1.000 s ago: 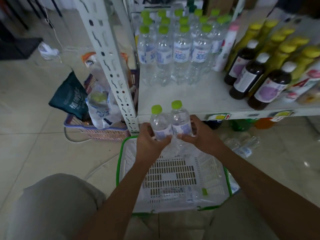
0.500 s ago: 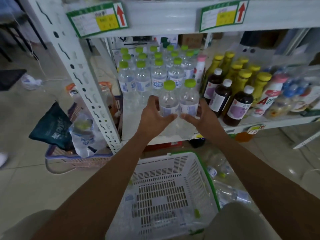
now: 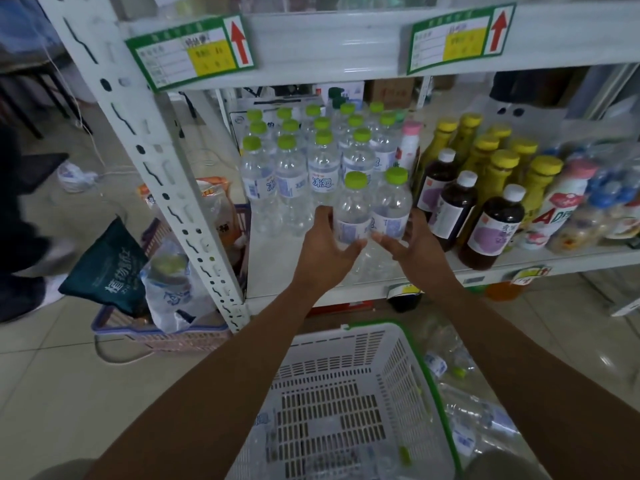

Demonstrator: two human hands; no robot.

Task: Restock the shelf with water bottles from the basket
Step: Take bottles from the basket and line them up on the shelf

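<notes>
1. Head view, the hands: the left hand point(image 3: 323, 245) curls its fingers round the left water bottle point(image 3: 350, 211), and the right hand point(image 3: 417, 249) clasps the right water bottle point(image 3: 393, 206). The two stand upright and pressed side by side over the front of the shelf point(image 3: 277, 275), just ahead of the stocked water row point(image 3: 291, 171). I cannot tell whether their bases rest on the board (the palms hide them).

2. Doing this step well, as I judge it: lower both bases flat, then slide the pair straight back until they meet the row. Keep them level and together, and let go only once they stand on their own.

3. In the way: the dark juice bottles point(image 3: 495, 223) stand just beside the right hand, so its knuckles have little room and a sideways drift could knock one. A pink-capped bottle point(image 3: 410, 143) sits between the water row and the yellow-capped bottles point(image 3: 502, 168). The shelf upright point(image 3: 156, 174) is well apart on the left.

4. Below: the white basket point(image 3: 440, 403) lies under the forearms, its contents too blurred to tell. Loose clear bottles point(image 3: 464, 414) lie on the floor just to its right. A second basket point(image 3: 162, 336) holding a dark green bag point(image 3: 107, 271) stands to the left.
</notes>
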